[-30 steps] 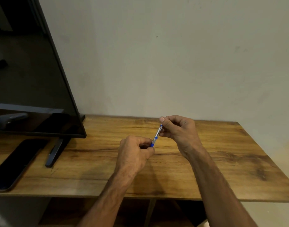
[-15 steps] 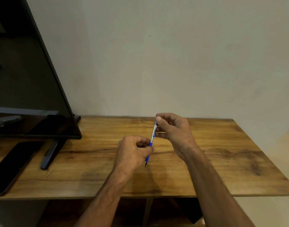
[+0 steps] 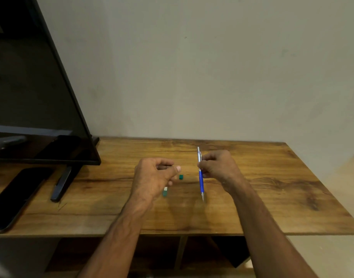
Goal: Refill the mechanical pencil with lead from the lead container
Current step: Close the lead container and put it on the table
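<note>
My right hand (image 3: 218,167) pinches the blue and silver mechanical pencil (image 3: 200,175) near its clip and holds it upright, tip down, just above the wooden table (image 3: 272,187). My left hand (image 3: 152,177) is apart from the pencil, to its left, with fingers curled and thumb out. A small green and white lead container (image 3: 165,191) shows blurred at the lower edge of that hand. I cannot tell if the hand grips it or if it lies on the table. A tiny green cap (image 3: 181,176) lies on the table between my hands.
A black TV screen (image 3: 32,97) stands at the left on a thin foot (image 3: 61,185). A dark phone (image 3: 14,199) lies flat by the table's front left edge. The wall runs close behind the table. Open shelf compartments sit below the tabletop.
My left hand has let go of the pencil and moved left. My right hand now holds the pencil alone, more upright. The green cap and the lead container have come into sight.
</note>
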